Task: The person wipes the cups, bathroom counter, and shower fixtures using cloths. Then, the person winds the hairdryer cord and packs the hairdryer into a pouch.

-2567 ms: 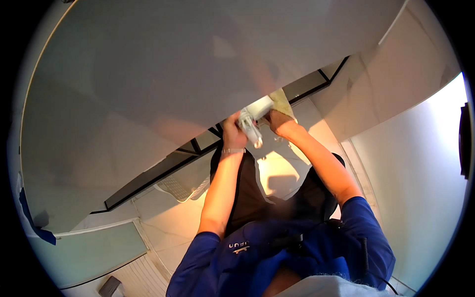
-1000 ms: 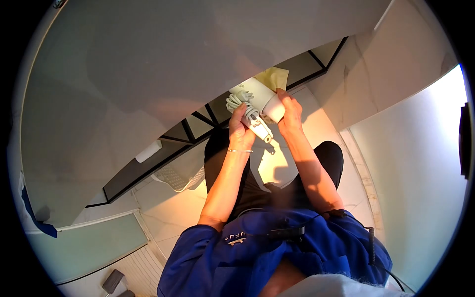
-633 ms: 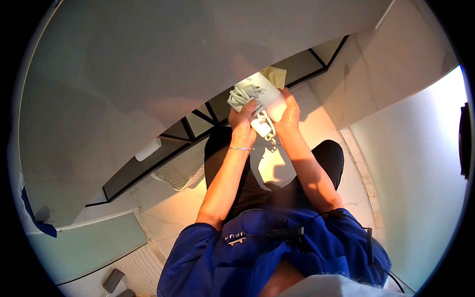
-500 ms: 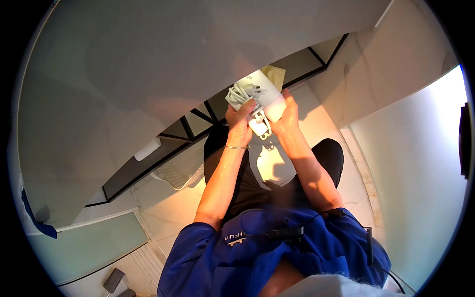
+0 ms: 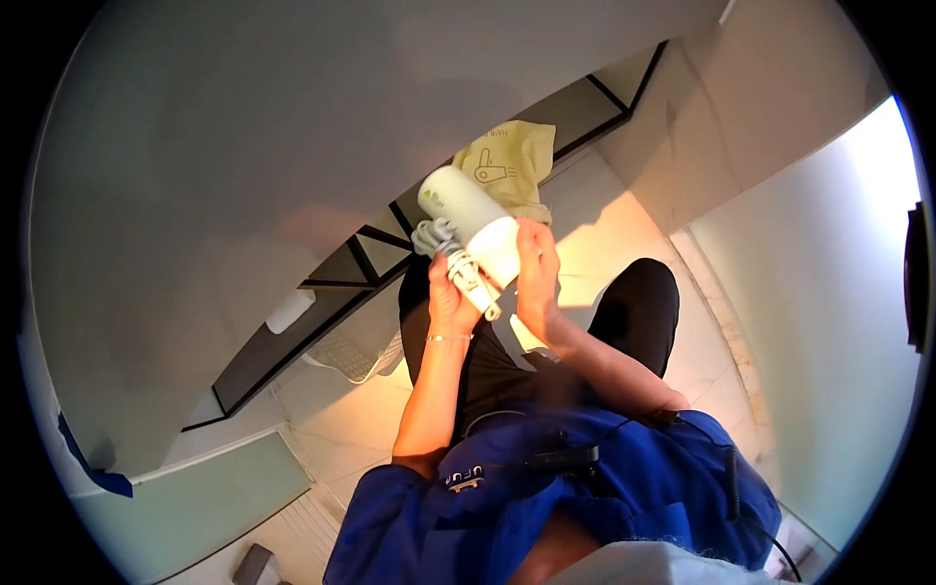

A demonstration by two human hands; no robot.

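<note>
A white hair dryer [image 5: 470,210] with a rounded cylindrical body is held between my two hands, tilted toward the upper left. My left hand [image 5: 450,304] is closed around its bundled cord [image 5: 436,236] and a narrow white part that points down toward me. On the other side, my right hand [image 5: 536,278] wraps the lower right end of the dryer body. Just beyond the dryer, a pale yellow cloth bag [image 5: 528,161] printed with a hair dryer drawing rests at the shelf.
A large grey surface [image 5: 253,146] overhangs the black-framed shelf [image 5: 366,261]. A white roll-like object [image 5: 291,310] lies on the shelf at left. Below it stands a white perforated basket [image 5: 356,353]. To the right is a frosted panel [image 5: 809,312]; my knees are bent beneath my hands.
Both hands have brought the hair dryer down and slightly left, closer to me, and turned it. More of the yellow bag and its printed drawing now shows.
</note>
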